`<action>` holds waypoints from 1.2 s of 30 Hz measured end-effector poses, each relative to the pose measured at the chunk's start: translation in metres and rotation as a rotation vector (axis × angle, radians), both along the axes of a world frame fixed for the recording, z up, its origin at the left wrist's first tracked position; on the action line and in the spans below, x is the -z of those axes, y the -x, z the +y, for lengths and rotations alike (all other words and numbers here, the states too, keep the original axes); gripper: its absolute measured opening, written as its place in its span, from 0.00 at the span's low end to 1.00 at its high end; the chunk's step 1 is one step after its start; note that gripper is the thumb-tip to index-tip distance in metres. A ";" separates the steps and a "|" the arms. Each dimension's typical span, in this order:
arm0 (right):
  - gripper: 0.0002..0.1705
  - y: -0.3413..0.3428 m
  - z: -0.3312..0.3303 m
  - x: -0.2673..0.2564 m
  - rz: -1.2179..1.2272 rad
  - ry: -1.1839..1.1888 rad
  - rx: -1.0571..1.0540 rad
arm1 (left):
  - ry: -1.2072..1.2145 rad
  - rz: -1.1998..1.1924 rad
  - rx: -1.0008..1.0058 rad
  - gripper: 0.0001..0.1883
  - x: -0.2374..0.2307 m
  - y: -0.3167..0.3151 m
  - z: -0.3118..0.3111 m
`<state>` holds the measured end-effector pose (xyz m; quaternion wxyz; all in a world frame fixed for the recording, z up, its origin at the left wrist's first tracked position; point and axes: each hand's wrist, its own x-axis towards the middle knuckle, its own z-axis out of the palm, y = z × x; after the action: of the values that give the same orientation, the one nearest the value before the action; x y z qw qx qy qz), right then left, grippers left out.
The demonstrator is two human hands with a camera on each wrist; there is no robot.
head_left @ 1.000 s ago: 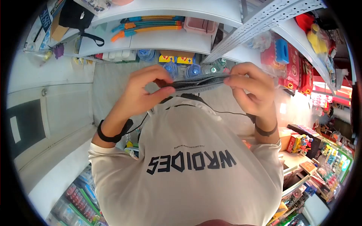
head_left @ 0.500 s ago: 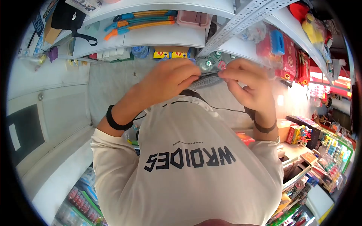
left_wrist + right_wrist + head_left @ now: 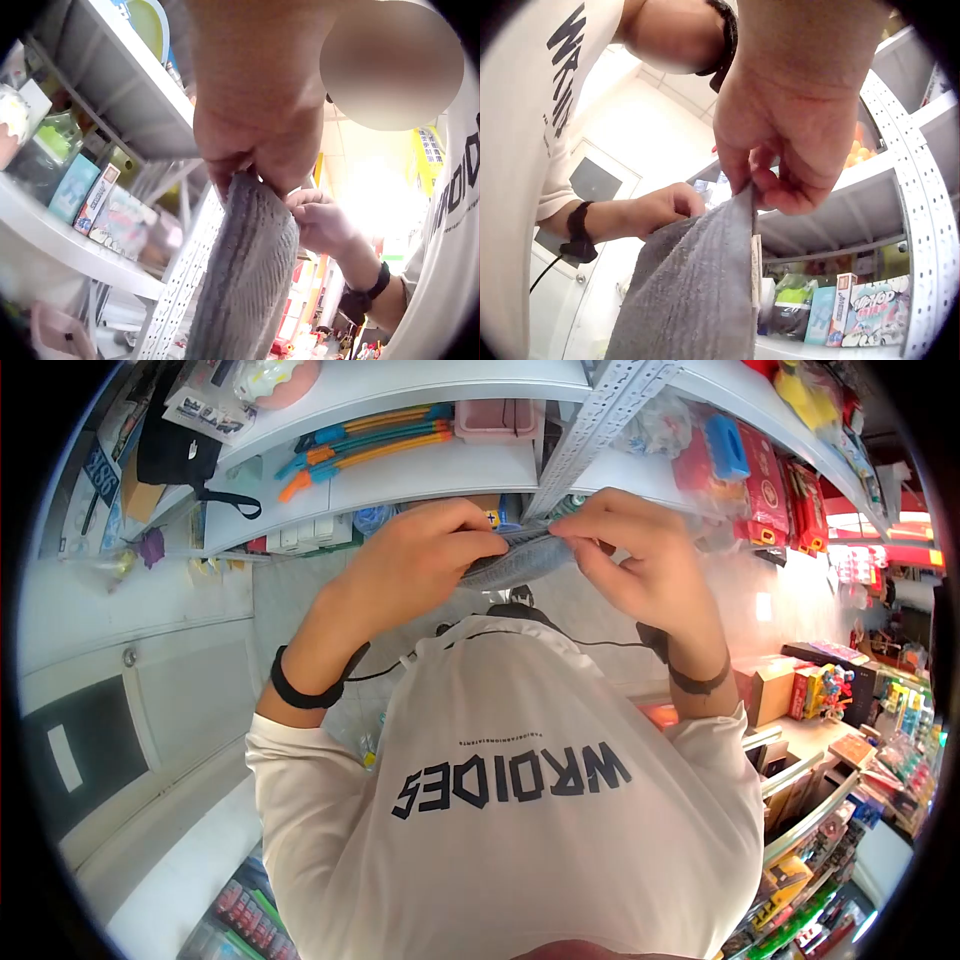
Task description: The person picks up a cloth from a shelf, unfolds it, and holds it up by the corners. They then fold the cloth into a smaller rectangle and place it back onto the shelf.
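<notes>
A gray ribbed cloth (image 3: 694, 285) hangs between the person's two hands, in front of the chest and well apart from the shelves on the far side. The left hand (image 3: 410, 565) pinches its upper edge near the left end, fingers bent and closed on the fabric; the right hand (image 3: 645, 560) pinches the edge toward the right end, thumb and fingers together. Between the two grips the cloth droops — its textured face falls below both hands, and the right-wrist view shows a smoother strip along one side. A black wristband (image 3: 305, 685) circles the left wrist, and another dark band (image 3: 700, 678) sits on the right. Just nearer than the cloth is the person's white shirt (image 3: 520, 880) with dark lettering, a black cable (image 3: 612, 646) passing beside it toward the right wrist. On the far side, a white shelf (image 3: 430, 478) carries orange-and-blue poles (image 3: 370, 445) and, to their right, a pink bin (image 3: 495, 420); a perforated metal upright (image 3: 600, 430) stands right of these — with red packages (image 3: 765, 485) farther right. A white door (image 3: 190, 690) is at the left, and a brown box (image 3: 772, 695) stands at the right.
</notes>
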<state>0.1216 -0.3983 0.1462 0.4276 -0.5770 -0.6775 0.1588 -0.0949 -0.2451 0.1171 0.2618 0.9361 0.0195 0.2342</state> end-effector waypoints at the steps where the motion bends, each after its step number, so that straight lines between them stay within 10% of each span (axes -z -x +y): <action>1: 0.10 0.001 0.001 0.000 -0.011 -0.004 0.015 | 0.005 0.020 -0.013 0.13 -0.001 -0.001 0.000; 36: 0.10 -0.022 0.017 -0.015 -0.022 -0.158 0.176 | 0.265 -0.174 -0.005 0.11 0.001 -0.034 0.033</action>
<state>0.1436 -0.3813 0.1615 0.4765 -0.6003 -0.6394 0.0605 -0.0608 -0.2126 0.1164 0.3833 0.8693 0.0298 0.3106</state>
